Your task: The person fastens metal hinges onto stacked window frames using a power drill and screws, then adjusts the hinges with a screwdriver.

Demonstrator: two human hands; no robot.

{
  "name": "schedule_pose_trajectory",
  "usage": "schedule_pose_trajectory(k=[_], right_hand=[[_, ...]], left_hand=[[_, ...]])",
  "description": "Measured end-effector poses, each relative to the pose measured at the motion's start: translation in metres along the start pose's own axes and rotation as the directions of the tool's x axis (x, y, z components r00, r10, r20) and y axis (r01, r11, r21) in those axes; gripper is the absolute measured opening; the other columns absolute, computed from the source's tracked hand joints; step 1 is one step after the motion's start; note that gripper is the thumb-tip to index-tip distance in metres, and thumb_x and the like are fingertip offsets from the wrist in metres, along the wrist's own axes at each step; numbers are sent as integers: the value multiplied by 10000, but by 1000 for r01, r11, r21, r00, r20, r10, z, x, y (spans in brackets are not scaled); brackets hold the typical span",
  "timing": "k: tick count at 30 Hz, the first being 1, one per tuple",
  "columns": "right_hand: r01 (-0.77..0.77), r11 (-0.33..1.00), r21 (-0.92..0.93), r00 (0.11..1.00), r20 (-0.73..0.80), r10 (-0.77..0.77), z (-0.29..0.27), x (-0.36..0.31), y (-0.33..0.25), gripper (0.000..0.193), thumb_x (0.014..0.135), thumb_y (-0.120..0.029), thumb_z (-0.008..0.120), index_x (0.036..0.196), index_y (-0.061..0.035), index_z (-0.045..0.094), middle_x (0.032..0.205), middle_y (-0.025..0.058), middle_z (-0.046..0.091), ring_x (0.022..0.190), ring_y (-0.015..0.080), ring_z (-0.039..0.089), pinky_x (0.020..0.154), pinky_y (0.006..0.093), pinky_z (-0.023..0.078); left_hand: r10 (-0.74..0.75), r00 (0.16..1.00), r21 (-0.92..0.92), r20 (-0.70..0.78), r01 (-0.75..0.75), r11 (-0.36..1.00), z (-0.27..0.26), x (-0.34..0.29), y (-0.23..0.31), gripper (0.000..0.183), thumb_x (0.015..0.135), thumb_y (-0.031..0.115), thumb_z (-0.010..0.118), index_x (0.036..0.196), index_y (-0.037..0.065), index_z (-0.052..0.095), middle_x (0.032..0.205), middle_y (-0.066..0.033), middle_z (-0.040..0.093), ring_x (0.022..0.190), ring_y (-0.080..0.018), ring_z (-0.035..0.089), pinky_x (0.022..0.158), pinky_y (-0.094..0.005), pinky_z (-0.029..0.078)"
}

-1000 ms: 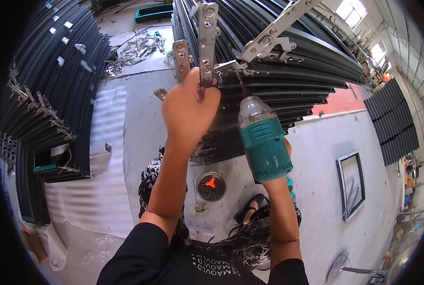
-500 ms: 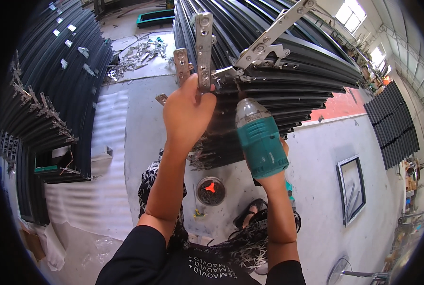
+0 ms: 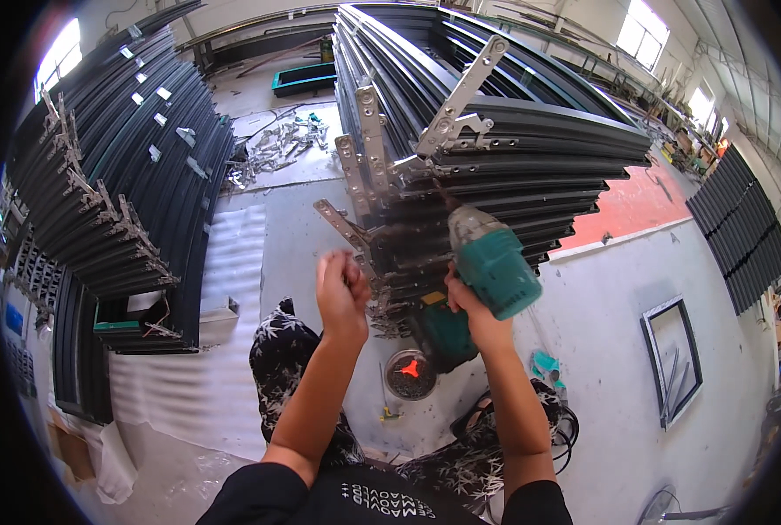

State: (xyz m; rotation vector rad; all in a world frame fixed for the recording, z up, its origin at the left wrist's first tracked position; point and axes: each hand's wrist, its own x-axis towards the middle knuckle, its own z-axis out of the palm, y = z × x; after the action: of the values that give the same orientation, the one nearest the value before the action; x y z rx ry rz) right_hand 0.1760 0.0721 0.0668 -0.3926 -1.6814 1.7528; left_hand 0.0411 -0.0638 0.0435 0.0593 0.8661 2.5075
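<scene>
Head view: metal bracket (image 3: pixel 369 127), upper centre, had been let go by left hand (image 3: pixel 342 296), since dropped lower; fingers curled, contents couldn't be told. Teal drill (image 3: pixel 497 273), right of centre, was gripped by right hand (image 3: pixel 480 317).

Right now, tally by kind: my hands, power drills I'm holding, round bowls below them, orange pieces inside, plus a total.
Hands, left hand and right hand: 2
Power drill: 1
Round bowl: 1
Orange piece: 1
Total: 5
</scene>
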Motion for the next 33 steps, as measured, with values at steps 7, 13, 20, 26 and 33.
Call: schedule_pose_trajectory(k=[7,13,20,26,33], right_hand=[[-252,928,273,967,111,230,-17,-40,-30,275,754,-29,623,1014,35,563,821,80,584,603,132,524,595,260,419],[-231,970,79,967,128,220,-58,-76,6,280,750,13,652,1023,-9,594,849,53,610,655,112,551,588,254,426],[217,901,-376,966,214,-143,-70,-79,13,327,769,-55,732,1081,-50,633,1005,48,654,916,169,618,801,326,493],[368,756,-541,928,260,-265,-70,-78,23,256,749,-160,731,994,-121,670,946,51,672,844,268,629,751,396,465],[435,634,-640,900,321,-295,-66,-80,26,268,744,-199,726,997,-134,666,981,37,663,900,256,612,845,409,412]], left_hand=[[-725,669,-366,-163,642,674,-109,9,-76,142,901,22,482,1001,-60,542,968,-142,593,874,-228,591,725,-285,523],[-515,816,-155,261,562,812,-25,8,-51,247,969,107,487,1177,-24,515,1165,-149,588,1036,-220,592,806,-283,547],[-488,817,-37,307,522,852,14,2,-43,134,942,169,569,1047,87,589,1072,-69,621,951,-151,594,776,-237,526],[-531,774,-171,345,608,775,33,-8,-42,172,913,239,619,1003,92,618,982,-33,623,923,-142,587,788,-241,503],[-508,799,-225,322,585,779,43,-14,-39,140,897,208,641,954,80,635,965,-14,619,883,-131,573,816,-237,484]])
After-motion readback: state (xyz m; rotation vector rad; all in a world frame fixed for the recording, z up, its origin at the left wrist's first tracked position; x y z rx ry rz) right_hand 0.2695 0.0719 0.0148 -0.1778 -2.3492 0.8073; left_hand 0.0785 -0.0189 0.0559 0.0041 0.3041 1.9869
